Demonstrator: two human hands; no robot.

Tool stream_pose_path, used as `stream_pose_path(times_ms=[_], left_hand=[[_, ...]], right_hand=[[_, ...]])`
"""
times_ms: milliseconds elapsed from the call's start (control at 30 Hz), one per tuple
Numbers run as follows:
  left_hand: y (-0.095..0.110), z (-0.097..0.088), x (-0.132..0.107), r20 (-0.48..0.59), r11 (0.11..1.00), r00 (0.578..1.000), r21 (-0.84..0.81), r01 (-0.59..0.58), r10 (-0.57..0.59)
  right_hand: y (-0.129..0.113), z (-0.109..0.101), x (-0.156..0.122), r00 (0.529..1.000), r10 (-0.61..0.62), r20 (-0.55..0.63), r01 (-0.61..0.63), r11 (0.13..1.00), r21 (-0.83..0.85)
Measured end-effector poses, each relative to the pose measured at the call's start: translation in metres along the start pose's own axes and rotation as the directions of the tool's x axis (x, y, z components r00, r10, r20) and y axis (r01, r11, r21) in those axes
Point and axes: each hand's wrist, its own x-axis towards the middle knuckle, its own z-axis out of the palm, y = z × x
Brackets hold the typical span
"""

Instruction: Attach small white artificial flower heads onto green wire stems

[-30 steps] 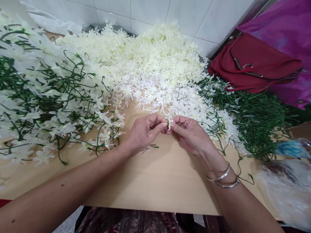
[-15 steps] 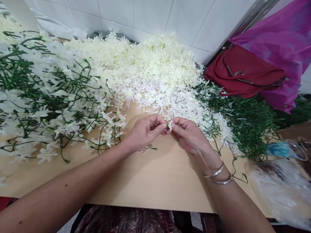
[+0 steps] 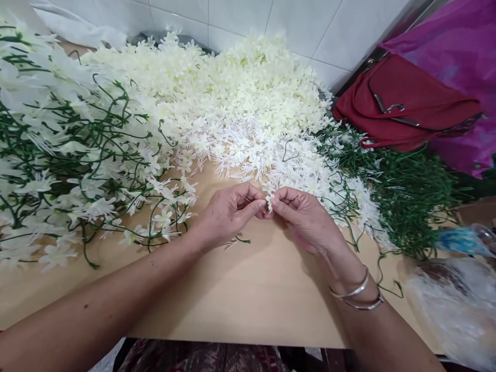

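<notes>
Between my two hands, over the middle of the table [image 3: 248,299], is a small white artificial flower [image 3: 269,203]. My left hand [image 3: 234,209] pinches it from the left with thumb and forefinger. From the right, thumb and forefinger of my right hand [image 3: 304,214] are closed on the same flower. Its stem, if any, is hidden by the fingers. Just beyond my hands lies a spread of white stamen pieces and petals [image 3: 251,155]. A short green stem [image 3: 243,240] lies by my left wrist.
Cream flower heads [image 3: 232,88] are heaped along the tiled wall [image 3: 240,15]. White flowers on green stems [image 3: 77,155] pile up at left. To the right are green stems [image 3: 411,191], a red handbag [image 3: 411,98], a purple bag [image 3: 457,41] and a clear plastic bag [image 3: 453,305].
The view has shifted slightly. Both hands keep their pinch on the flower, whose white petals now look more spread between the fingertips.
</notes>
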Motion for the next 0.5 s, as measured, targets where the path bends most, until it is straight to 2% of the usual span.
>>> stream_pose_path(times_ms=[333, 500], left_hand=[[0.0013, 0.0039, 0.0001, -0.042, 0.996, 0.999, -0.080, 0.026, -0.030], [0.0018, 0.0035, 0.0017, -0.068, 0.997, 0.998, -0.076, 0.010, -0.015]], right_hand=[[0.0048, 0.0062, 0.0006, 0.998, -0.020, -0.056, 0.027, 0.992, 0.122], [0.0075, 0.0083, 0.0059, 0.996, -0.060, -0.060, 0.066, 0.992, 0.105]])
